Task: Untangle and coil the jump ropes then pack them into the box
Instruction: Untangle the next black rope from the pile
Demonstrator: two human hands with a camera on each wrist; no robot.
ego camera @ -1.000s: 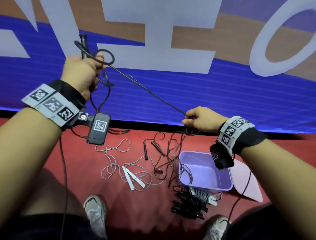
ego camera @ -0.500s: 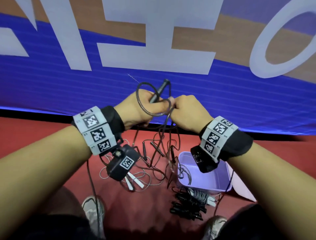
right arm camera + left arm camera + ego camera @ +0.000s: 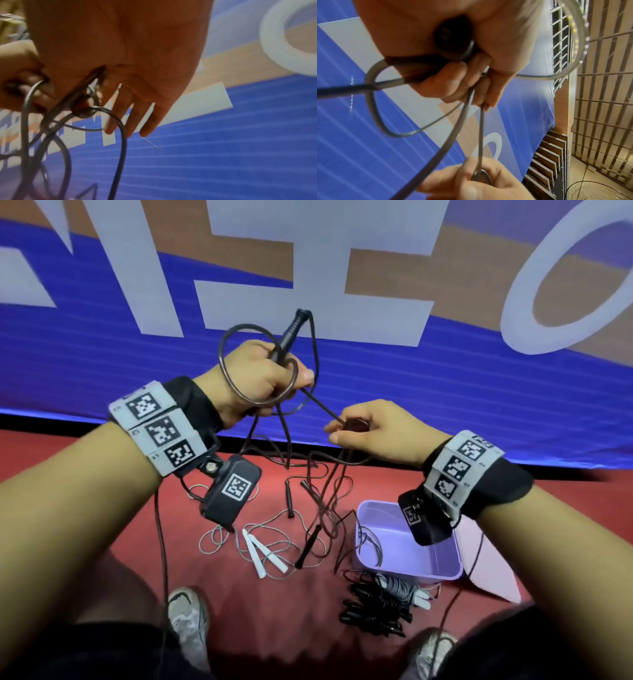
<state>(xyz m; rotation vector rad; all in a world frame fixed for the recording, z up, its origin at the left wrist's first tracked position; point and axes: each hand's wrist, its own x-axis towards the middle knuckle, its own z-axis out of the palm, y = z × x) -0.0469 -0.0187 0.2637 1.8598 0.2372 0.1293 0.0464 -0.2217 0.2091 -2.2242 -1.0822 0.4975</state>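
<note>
Presently, the left hand (image 3: 260, 378) is closed in a fist round the black handle (image 3: 291, 332) of a dark jump rope (image 3: 236, 392), the handle's tip standing up and away above the knuckles; a coil of the same rope loops round that fist, and the left wrist view shows the handle's butt end seated in the palm with the fingers (image 3: 453, 81) curled over the gathered strands. From this grip one taut strand runs down and toward the right hand (image 3: 373, 433), which sits lower and just apart. The right hand pinches that strand between thumb and forefinger; the right wrist view shows its remaining fingers (image 3: 145, 121) extended and spread. Below both grips the rest of the rope hangs to the red floor (image 3: 102, 474) in a loose tangle. Beneath the right wrist sits the open purple box (image 3: 442, 570), a short loop of grey cord lying inside. Just in front of the box lies a bundle of coiled ropes (image 3: 373, 607). Below the left hand a grey rope with white handles (image 3: 263, 553) lies spread on the floor.
</note>
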